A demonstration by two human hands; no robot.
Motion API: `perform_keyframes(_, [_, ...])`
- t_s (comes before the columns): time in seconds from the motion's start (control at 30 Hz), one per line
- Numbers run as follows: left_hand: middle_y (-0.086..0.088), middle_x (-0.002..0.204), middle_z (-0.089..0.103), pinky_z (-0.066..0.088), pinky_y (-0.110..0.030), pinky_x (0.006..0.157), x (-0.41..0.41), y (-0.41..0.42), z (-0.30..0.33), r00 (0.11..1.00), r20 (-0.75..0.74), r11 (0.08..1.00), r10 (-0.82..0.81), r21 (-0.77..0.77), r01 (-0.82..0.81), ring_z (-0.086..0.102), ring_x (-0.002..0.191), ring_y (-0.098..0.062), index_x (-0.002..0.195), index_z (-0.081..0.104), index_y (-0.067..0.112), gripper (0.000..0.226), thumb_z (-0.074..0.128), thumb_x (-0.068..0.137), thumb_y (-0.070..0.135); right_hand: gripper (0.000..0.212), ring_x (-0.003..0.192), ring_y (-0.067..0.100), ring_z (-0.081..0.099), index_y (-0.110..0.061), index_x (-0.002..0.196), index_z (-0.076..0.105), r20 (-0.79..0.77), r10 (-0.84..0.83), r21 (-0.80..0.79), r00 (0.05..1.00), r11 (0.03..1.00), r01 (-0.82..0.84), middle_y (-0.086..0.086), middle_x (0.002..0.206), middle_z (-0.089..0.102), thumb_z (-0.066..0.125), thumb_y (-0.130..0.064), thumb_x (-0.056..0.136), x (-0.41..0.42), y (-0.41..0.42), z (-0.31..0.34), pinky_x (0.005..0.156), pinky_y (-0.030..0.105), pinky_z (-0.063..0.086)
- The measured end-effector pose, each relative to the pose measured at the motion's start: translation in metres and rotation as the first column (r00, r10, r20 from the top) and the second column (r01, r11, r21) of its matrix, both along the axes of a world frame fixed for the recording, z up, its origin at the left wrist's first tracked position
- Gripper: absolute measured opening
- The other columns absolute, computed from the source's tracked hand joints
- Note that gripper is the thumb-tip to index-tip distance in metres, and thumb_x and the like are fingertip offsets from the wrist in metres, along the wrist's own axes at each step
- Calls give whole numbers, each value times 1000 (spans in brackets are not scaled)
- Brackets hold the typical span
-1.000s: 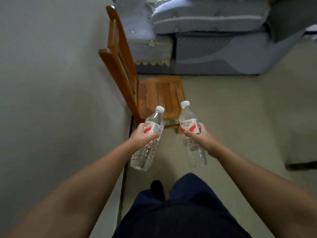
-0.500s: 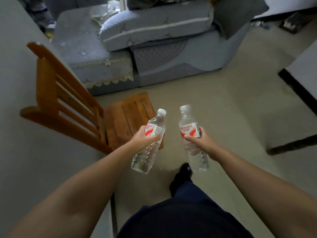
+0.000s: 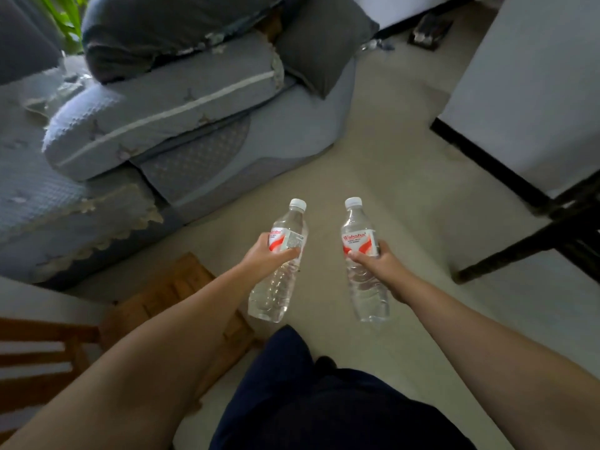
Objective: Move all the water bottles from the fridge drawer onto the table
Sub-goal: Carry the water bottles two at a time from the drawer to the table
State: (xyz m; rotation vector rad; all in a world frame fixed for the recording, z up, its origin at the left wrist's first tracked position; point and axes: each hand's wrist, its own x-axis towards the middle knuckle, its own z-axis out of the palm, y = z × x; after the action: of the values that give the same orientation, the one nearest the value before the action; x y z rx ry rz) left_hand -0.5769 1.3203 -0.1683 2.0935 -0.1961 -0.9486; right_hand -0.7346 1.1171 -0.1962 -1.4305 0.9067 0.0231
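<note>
Bare floor (image 3: 383,177) lay open ahead, bounded by the grey sofa (image 3: 201,147) on the left and the white table (image 3: 532,92) with its black edge on the right. The left hand (image 3: 264,259) was wrapped tight around one water bottle (image 3: 280,264), the right hand (image 3: 378,264) around the other bottle (image 3: 363,261), both carried apart in mid-air. Since half a second earlier, the wooden chair (image 3: 168,297) had slid back toward the lower left and the table loomed nearer.

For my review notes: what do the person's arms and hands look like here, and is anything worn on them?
Both forearms are bare as far as the view shows: no sleeves, no gloves. The left hand and right hand show no rings, watch or bands. The only clothing in sight is dark navy trousers lower down.
</note>
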Motion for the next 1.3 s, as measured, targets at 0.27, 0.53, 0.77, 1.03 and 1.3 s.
perform_keyframes(0.27, [-6, 112, 62, 55, -36, 79, 115, -122, -15, 961, 27, 961, -276, 42, 275, 64, 95, -21, 126, 46, 11, 66, 74, 75, 42, 58, 83, 23, 70, -22, 117, 44, -36, -223, 38, 974, 974, 224, 2, 102, 63, 80, -34, 72, 71, -89, -22, 72, 41, 59])
perform_keyframes(0.53, [-5, 117, 62, 54, -39, 85, 240, -249, 3, 843, 45, 844, -536, 64, 533, 65, 97, -22, 129, 45, 15, 72, 73, 72, 49, 55, 74, 11, 69, -25, 114, 44, -6, -476, 44, 879, 879, 476, -1, 101, 65, 79, -39, 73, 160, -161, -3, 49, 22, 52])
perform_keyframes(0.77, [-3, 119, 62, 52, -42, 91, 271, -360, 4, 745, -10, 745, -667, 1, 667, 65, 100, -24, 132, 44, 19, 72, 75, 73, 44, 63, 89, 20, 70, -20, 122, 47, -17, -619, 60, 785, 783, 619, 2, 108, 66, 78, -43, 72, 171, -218, -3, 73, 35, 56])
perform_keyframes(1.03, [-2, 121, 60, 51, -25, 72, 244, -495, -16, 621, -68, 624, -781, -89, 776, 63, 99, -17, 133, 44, 17, 65, 75, 78, 29, 33, 83, 18, 70, -25, 106, 55, -9, -700, 74, 715, 712, 698, 7, 105, 67, 74, -33, 80, 147, -313, -7, 62, 27, 58])
perform_keyframes(1.3, [-6, 125, 58, 51, -45, 95, 211, -680, -5, 556, -60, 559, -829, -112, 822, 62, 107, -25, 133, 43, 18, 70, 78, 74, 33, 56, 100, 39, 66, -2, 126, 49, 15, -783, 56, 622, 622, 781, 23, 115, 64, 74, -27, 82, 108, -461, 18, 90, 53, 53])
